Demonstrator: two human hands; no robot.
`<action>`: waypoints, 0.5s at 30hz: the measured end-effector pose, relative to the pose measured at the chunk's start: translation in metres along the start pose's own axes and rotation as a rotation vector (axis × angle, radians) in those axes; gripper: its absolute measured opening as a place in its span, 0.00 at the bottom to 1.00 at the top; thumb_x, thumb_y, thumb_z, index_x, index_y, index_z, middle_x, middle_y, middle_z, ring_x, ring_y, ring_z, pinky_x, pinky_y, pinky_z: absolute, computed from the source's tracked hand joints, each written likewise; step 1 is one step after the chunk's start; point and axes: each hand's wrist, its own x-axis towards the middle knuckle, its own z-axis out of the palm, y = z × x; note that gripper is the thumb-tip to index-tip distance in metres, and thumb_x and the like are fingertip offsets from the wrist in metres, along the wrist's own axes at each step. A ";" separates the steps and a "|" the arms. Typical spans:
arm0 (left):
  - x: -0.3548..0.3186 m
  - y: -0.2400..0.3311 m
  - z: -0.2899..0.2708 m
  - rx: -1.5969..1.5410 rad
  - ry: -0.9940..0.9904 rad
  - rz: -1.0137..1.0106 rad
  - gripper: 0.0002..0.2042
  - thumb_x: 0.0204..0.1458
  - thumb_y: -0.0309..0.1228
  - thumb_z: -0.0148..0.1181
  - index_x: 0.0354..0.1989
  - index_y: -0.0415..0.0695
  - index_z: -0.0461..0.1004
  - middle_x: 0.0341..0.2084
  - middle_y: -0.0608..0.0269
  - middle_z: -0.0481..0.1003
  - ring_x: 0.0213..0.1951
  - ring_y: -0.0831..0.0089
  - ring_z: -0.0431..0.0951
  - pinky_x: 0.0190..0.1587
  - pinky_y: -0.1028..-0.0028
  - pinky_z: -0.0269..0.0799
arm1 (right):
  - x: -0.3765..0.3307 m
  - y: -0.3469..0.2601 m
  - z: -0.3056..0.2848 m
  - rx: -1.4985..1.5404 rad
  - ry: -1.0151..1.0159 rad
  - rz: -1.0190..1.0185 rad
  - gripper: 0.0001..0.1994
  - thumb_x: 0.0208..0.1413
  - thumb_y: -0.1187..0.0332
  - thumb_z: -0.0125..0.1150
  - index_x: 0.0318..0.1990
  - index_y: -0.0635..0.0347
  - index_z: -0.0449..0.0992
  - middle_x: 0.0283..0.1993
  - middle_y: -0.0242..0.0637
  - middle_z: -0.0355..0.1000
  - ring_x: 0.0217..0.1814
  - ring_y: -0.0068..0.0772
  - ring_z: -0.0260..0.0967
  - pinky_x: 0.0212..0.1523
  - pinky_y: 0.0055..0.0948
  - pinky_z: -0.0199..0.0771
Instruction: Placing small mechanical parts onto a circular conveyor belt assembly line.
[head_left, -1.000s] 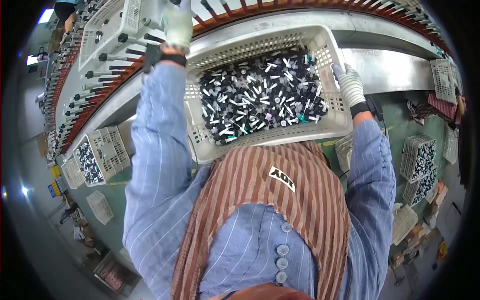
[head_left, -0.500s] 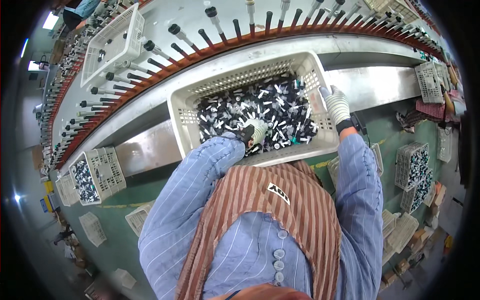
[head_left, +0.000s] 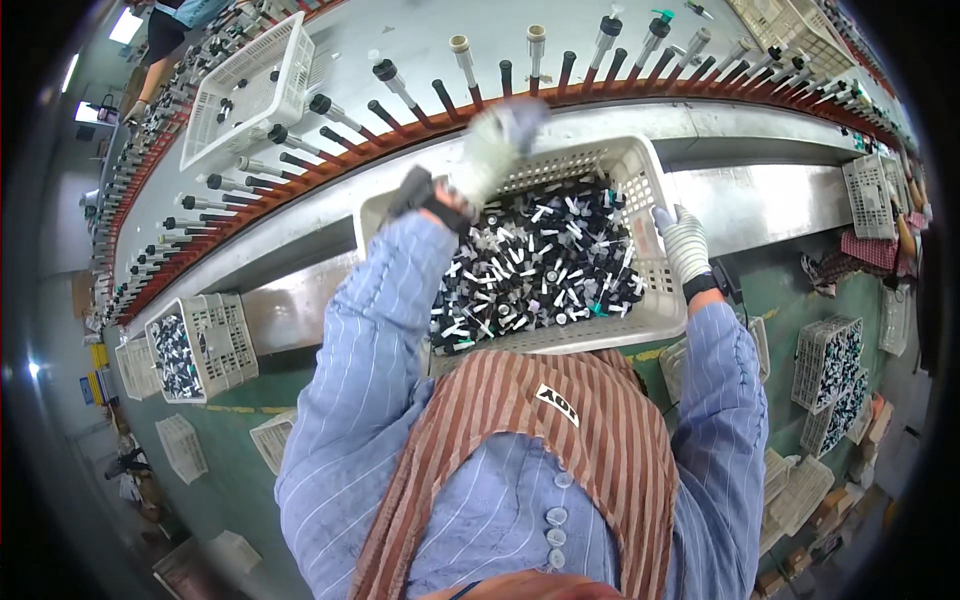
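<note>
A white plastic crate [head_left: 652, 165] in front of me holds a heap of small black plastic parts [head_left: 545, 265] with white and clear stems, a few of them green. My left hand [head_left: 500, 140], in a pale knitted glove, is raised over the crate's far left rim, close to the row of pegs. Motion smears its fingers, so whether it holds anything is hidden. My right hand [head_left: 685, 243], in a striped glove with bluish fingertips, grips the crate's right rim.
A curved red-edged line of upright pegs [head_left: 460, 60], several with white or black-topped holders, runs beyond the crate. Another white crate [head_left: 240, 95] sits on the surface at far left. Filled crates [head_left: 205, 350] [head_left: 828, 365] stand to either side. A person's arm [head_left: 150, 85] shows at far left.
My left hand has risen out of the heap and moved forward to the pegs. My right hand stays on the crate's rim. The peg holders appear to have shifted left.
</note>
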 end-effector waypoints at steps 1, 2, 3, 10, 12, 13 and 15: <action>0.033 0.005 -0.031 0.258 0.082 -0.073 0.13 0.62 0.37 0.54 0.46 0.41 0.78 0.34 0.58 0.80 0.36 0.68 0.80 0.38 0.71 0.75 | -0.004 0.000 -0.003 -0.002 0.002 0.010 0.33 0.57 0.54 0.61 0.58 0.79 0.67 0.30 0.42 0.76 0.30 0.28 0.71 0.36 0.28 0.72; 0.059 0.004 -0.054 -0.464 0.256 -0.141 0.15 0.63 0.39 0.53 0.45 0.42 0.79 0.33 0.57 0.81 0.34 0.68 0.80 0.37 0.71 0.75 | -0.008 -0.008 -0.007 0.018 -0.035 0.079 0.34 0.56 0.51 0.60 0.58 0.77 0.68 0.42 0.53 0.74 0.45 0.42 0.70 0.48 0.33 0.70; 0.079 -0.005 -0.067 -1.178 0.430 -0.203 0.16 0.63 0.42 0.53 0.45 0.42 0.80 0.32 0.57 0.82 0.33 0.68 0.80 0.36 0.71 0.75 | -0.010 -0.018 -0.009 0.039 -0.078 0.134 0.35 0.54 0.48 0.60 0.58 0.74 0.70 0.54 0.64 0.71 0.60 0.56 0.70 0.60 0.37 0.68; 0.111 -0.059 -0.039 -1.008 0.284 -0.201 0.27 0.62 0.53 0.50 0.36 0.37 0.81 0.30 0.58 0.82 0.35 0.71 0.80 0.41 0.69 0.74 | -0.010 -0.020 -0.008 -0.028 -0.103 0.131 0.34 0.54 0.47 0.59 0.58 0.71 0.71 0.54 0.64 0.72 0.59 0.57 0.70 0.60 0.39 0.68; 0.107 -0.061 -0.027 -1.045 0.293 -0.196 0.25 0.60 0.52 0.49 0.28 0.41 0.81 0.23 0.59 0.80 0.25 0.70 0.77 0.33 0.68 0.72 | -0.008 -0.011 -0.005 -0.051 -0.129 0.154 0.34 0.55 0.47 0.59 0.58 0.71 0.71 0.53 0.64 0.72 0.59 0.57 0.70 0.60 0.40 0.68; 0.101 -0.060 -0.031 -1.039 0.271 -0.245 0.25 0.60 0.50 0.49 0.26 0.41 0.80 0.21 0.59 0.79 0.23 0.69 0.76 0.32 0.67 0.72 | -0.009 -0.009 -0.007 -0.096 -0.086 0.081 0.33 0.56 0.48 0.58 0.57 0.72 0.71 0.43 0.56 0.75 0.46 0.50 0.73 0.50 0.38 0.71; 0.097 -0.086 -0.022 -0.684 0.198 -0.154 0.19 0.57 0.41 0.54 0.29 0.34 0.76 0.22 0.53 0.78 0.25 0.57 0.77 0.32 0.67 0.70 | -0.010 -0.014 -0.006 -0.130 0.043 -0.093 0.31 0.58 0.47 0.56 0.54 0.71 0.73 0.34 0.53 0.78 0.37 0.48 0.78 0.41 0.40 0.74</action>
